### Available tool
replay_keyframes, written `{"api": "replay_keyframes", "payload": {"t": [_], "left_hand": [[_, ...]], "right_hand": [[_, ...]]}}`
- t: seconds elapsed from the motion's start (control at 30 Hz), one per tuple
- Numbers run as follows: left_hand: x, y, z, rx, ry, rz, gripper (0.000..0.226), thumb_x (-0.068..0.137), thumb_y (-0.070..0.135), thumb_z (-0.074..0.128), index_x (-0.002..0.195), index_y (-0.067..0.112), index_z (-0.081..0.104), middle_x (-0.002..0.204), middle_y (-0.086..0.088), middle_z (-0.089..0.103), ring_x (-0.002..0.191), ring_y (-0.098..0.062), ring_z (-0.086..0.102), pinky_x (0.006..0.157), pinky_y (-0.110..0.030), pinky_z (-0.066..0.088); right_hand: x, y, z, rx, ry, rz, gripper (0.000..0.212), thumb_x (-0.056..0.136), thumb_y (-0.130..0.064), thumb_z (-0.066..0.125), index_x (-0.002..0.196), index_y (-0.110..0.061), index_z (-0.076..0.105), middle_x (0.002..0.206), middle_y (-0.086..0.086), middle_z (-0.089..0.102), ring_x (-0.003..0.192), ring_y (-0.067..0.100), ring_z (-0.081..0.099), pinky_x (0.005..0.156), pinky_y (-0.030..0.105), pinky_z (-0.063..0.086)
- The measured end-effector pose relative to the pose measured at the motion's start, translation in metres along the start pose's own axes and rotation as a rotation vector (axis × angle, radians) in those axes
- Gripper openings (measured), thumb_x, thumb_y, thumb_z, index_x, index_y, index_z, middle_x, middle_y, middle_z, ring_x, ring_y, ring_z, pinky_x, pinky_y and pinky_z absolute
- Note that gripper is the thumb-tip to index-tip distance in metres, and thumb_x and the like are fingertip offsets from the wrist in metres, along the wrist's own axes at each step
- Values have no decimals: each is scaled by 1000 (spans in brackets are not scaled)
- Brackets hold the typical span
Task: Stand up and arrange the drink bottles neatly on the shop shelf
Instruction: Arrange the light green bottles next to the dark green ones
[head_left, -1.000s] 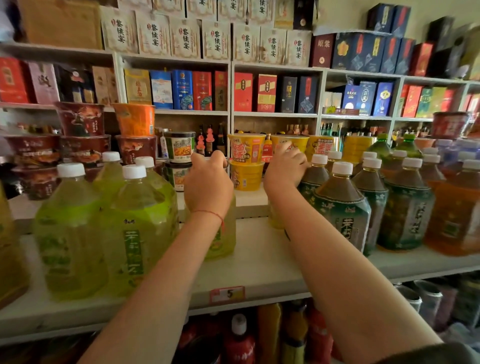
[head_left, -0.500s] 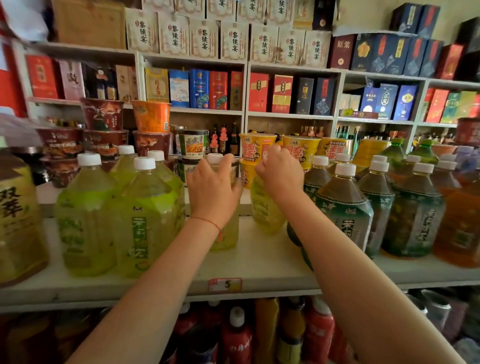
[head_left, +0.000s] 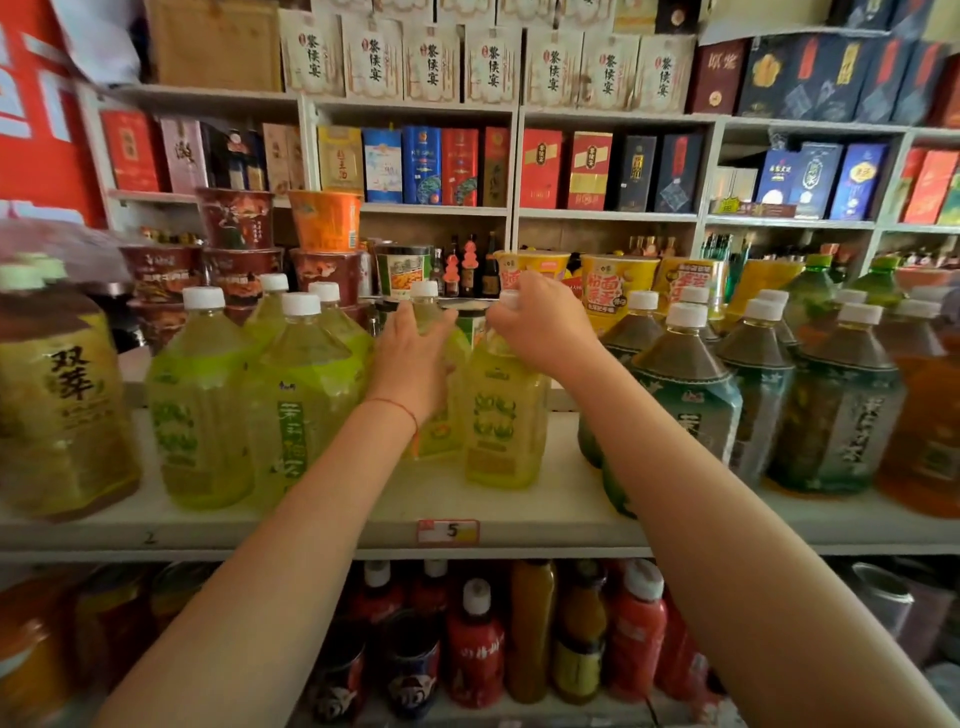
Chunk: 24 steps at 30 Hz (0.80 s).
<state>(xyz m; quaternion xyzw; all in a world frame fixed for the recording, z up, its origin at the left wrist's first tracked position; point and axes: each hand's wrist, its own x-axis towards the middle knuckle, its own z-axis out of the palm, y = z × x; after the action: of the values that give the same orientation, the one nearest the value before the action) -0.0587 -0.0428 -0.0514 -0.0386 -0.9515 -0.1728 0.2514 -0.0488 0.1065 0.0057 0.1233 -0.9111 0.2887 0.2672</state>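
Bottles of yellow-green drink stand mid-shelf (head_left: 545, 514), two of them under the hands. Right hand (head_left: 540, 325): fingers curled over the white cap and neck of the front yellow bottle (head_left: 506, 415), which stands upright near the shelf's front edge, just above the price tag (head_left: 448, 531). Left hand (head_left: 415, 364): fingers fairly straight, slightly spread, palm against the shoulder of the bottle behind (head_left: 427, 312); a red string circles that wrist. Whether its thumb wraps round – can't tell. That rear bottle is mostly hidden by hand and forearm; only cap and neck show. Green bottles (head_left: 291, 395) stand to the left, dark tea bottles (head_left: 691, 395) to the right, partly covered by the right forearm. Far-left bottle blurred.
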Motion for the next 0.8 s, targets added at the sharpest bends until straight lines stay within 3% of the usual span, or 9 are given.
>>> {"api": "replay_keyframes", "payload": {"t": [0.07,0.13,0.2,0.23,0.3,0.4,0.57,0.67,0.8], "left_hand": [[4,-2,-2,-75,-4,-13,68,100,3,51,157,33,28,167,-19,2,155,-39,4,124,-50,17],[2,-1,-10,-247,50,-57,72,94,-13,43,154,27,38,163,-18,23,150,-36,25,120,-43,31],[-6,0,-19,-505,217,-71,64,93,-14,36,144,20,53,151,-6,46,129,-17,53,106,-24,45],[-13,2,-24,-609,315,-64,58,95,-11,35,139,18,58,145,0,52,119,-8,56,101,-17,47],[-31,9,-34,-696,441,32,50,97,-7,36,132,17,62,135,5,58,120,-4,53,106,-18,42],[-50,11,-31,-587,458,207,48,93,-9,43,134,11,59,129,7,54,124,-2,45,108,-5,28],[-55,-3,-20,-315,400,328,63,90,9,60,149,6,40,152,-13,42,144,-27,34,122,-45,29],[-55,-3,-15,-167,377,329,74,90,22,66,153,11,32,158,-13,33,148,-30,27,124,-48,22],[-66,24,-7,-160,511,374,71,83,10,53,152,7,36,156,-18,36,148,-35,28,123,-55,20]], "right_hand": [[-4,-4,2,38,13,-15,23,96,-30,54,99,-8,56,84,0,53,74,17,49,61,32,40],[-6,-6,4,67,46,-20,27,96,-34,56,99,-7,58,84,1,54,72,16,50,60,32,41],[-6,-10,8,94,71,-19,28,96,-35,58,96,-8,58,78,-2,52,65,12,48,59,30,43],[-6,-14,11,98,74,-25,27,95,-36,59,94,-9,58,76,-3,52,64,12,48,58,30,44],[-7,-25,18,91,74,-30,26,92,-36,61,83,-13,54,73,-4,51,62,13,48,52,28,40],[-7,-40,26,118,75,-17,30,89,-34,60,70,-17,43,69,-4,48,58,11,42,49,28,30],[-5,-50,27,109,7,-45,17,92,-23,55,89,-8,62,80,1,58,70,15,53,57,27,43],[-7,-47,17,80,-87,-107,19,95,-16,53,93,-4,67,84,5,64,76,18,58,59,24,43],[-24,-30,-7,177,-68,-130,19,92,-12,55,104,-12,70,90,0,68,80,14,62,68,26,50]]}}
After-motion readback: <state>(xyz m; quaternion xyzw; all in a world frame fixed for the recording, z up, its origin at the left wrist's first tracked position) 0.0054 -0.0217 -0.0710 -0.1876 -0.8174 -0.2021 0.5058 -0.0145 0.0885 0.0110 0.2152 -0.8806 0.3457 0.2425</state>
